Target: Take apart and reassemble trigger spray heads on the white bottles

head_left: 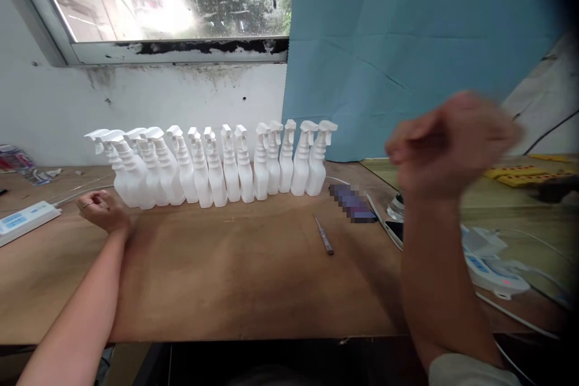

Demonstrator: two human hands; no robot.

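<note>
My left hand [104, 211] rests on the brown tabletop [217, 289] with its fingers curled in, and nothing shows in it. Just beyond it begins a long row of white spray bottles [216, 184] with trigger tops, standing upright along the wall. Raised above the right side of the table, my right hand [456, 142] is blurred by motion. Its fingers are folded into a fist, away from any bottle, and no object shows in it. A screwdriver [324, 237] lies on the tabletop between the hands, nearer the right one.
A pixelated dark flat object [353, 202] lies right of the bottles. Power strips stand at the left [27, 220] and right [495, 274], with white cables trailing. A small clear jar [397, 208] sits beside my right forearm. Behind are a window [181, 0] and blue sheet [384, 54].
</note>
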